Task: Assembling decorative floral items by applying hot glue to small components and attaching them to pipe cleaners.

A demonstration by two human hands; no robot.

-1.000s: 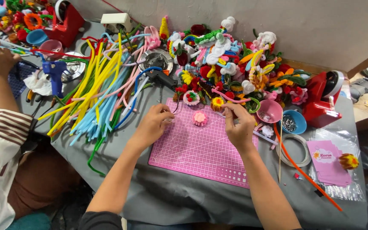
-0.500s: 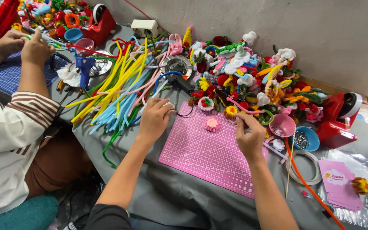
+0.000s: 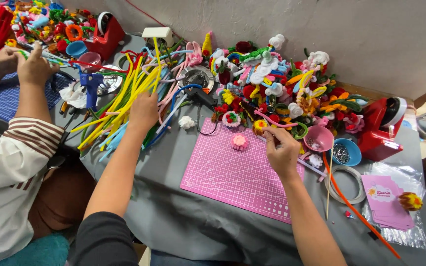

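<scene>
My left hand reaches out over a heap of yellow, blue and pink pipe cleaners, fingers down among the yellow stems. My right hand rests at the far edge of a pink cutting mat, fingers pinched on a small yellow-orange fuzzy flower with a pink stem. A small pink fuzzy flower sits on the mat between my hands.
A pile of finished pipe-cleaner flowers lies behind the mat. A pink bowl, a blue bowl, a red tape dispenser and a tape roll stand right. A glue gun lies left, by a co-worker's hands.
My left hand has left the mat's edge and moved left and away onto the pipe cleaner heap. My right hand has stayed at the mat's far edge.
</scene>
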